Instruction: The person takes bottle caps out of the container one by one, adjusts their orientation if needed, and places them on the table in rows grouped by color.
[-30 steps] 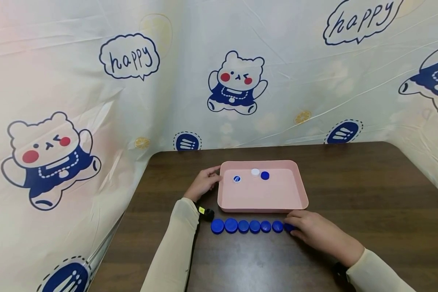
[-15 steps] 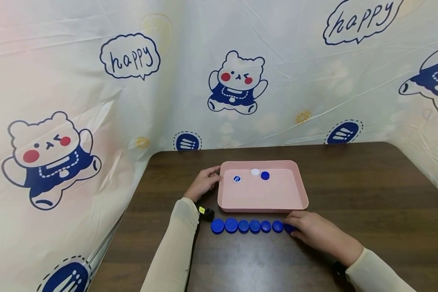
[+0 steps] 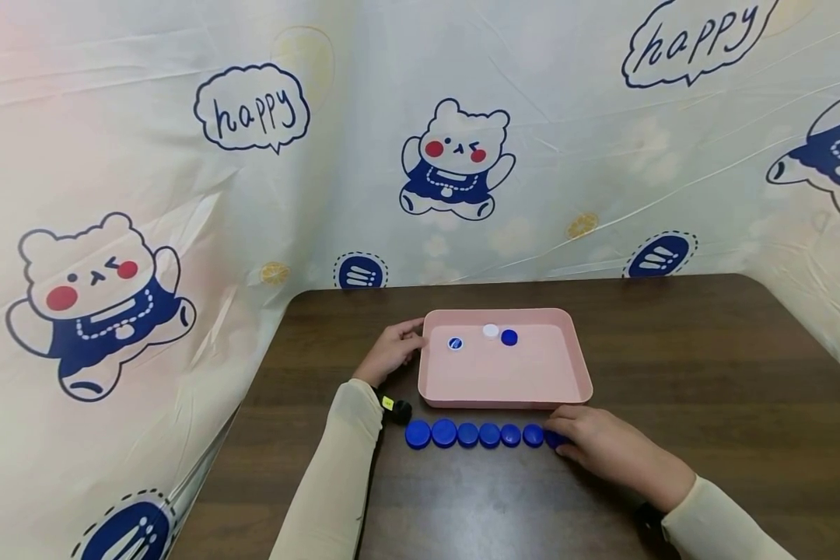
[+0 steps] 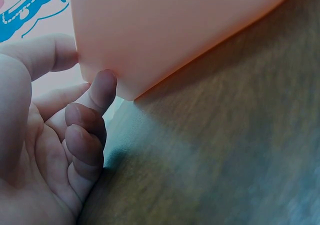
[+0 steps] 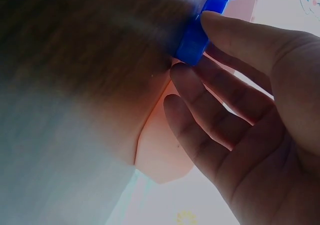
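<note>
Several blue bottle caps [image 3: 489, 435] stand in a row along the near side of a pink tray [image 3: 504, 389]. At the row's right end, my right hand [image 3: 619, 451] pinches the last cap [image 5: 192, 45] between thumb and fingers, partly covering it in the head view. My left hand [image 3: 388, 354] rests at the tray's left side. In the left wrist view its thumb and a fingertip [image 4: 104, 87] touch the outer wall, with the other fingers loosely bent. Inside the tray lie a white cap [image 3: 490, 331], a blue cap [image 3: 509, 337] and a blue-and-white printed cap [image 3: 455, 343].
Everything sits on a dark wooden table [image 3: 707, 373] with rounded far corners. A pale curtain [image 3: 560, 70] printed with bears hangs behind it. A black wrist device [image 3: 400, 411] on the left arm is close to the row's left end.
</note>
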`<act>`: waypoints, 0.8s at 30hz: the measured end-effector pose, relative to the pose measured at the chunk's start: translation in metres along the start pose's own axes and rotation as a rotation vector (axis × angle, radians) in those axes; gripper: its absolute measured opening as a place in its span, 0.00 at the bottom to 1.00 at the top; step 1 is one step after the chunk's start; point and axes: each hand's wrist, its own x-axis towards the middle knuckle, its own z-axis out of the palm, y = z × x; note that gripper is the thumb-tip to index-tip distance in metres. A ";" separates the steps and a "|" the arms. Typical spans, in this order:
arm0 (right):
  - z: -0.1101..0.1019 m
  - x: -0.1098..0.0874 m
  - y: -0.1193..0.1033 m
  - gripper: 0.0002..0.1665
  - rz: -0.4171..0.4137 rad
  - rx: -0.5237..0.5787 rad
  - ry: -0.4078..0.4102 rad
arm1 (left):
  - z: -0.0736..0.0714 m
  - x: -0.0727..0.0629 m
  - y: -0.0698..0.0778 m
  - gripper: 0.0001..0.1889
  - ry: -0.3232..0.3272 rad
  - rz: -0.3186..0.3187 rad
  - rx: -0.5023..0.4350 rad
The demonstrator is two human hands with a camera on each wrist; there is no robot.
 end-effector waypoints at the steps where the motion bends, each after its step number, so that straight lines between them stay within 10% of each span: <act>1: 0.000 0.000 0.000 0.17 0.003 0.001 -0.004 | 0.000 0.000 0.000 0.26 -0.001 -0.002 0.001; 24: -0.021 0.014 0.001 0.14 -0.029 -0.079 0.136 | -0.001 0.003 -0.005 0.27 -0.010 0.004 -0.016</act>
